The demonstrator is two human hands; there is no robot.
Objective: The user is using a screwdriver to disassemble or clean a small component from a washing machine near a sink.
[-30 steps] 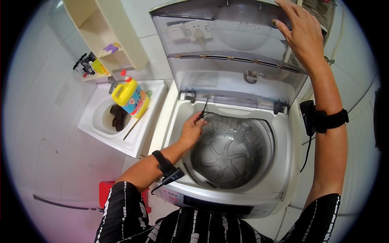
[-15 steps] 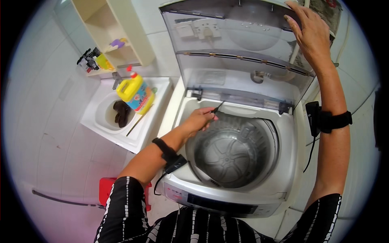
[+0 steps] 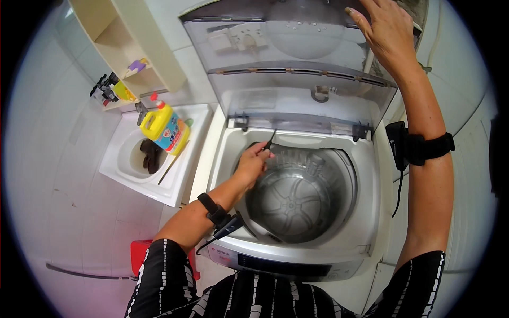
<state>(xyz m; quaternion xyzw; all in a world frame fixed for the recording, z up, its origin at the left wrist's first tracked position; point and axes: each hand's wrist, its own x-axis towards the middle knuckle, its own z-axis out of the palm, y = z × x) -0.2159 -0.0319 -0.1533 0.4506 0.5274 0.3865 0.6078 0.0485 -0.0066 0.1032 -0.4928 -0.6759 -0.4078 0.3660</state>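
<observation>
My left hand (image 3: 252, 161) grips a thin dark tool (image 3: 271, 138), perhaps a screwdriver, whose tip points toward the rear hinge strip. It is over the open tub (image 3: 291, 204) of a white top-loading washing machine (image 3: 368, 206). My right hand (image 3: 391, 37) holds the upper edge of the raised, smoky see-through lid (image 3: 286, 98), its fingertips partly out of view. Behind the lid, sockets and pipework show through. Dark straps with small devices sit on both of my forearms.
At left a white basin (image 3: 114, 159) holds a dark soaked cloth (image 3: 151, 153); a yellow jug (image 3: 167, 132) and a thin rod lie on its rim. Cream shelving (image 3: 164, 58) with small items is above. A red plastic object (image 3: 139, 257) is low at left. Tiled walls flank me.
The view shifted right, then back left. My left hand swung right half a second ago and is now back with the tool tilted more upright. My right hand stays on the lid.
</observation>
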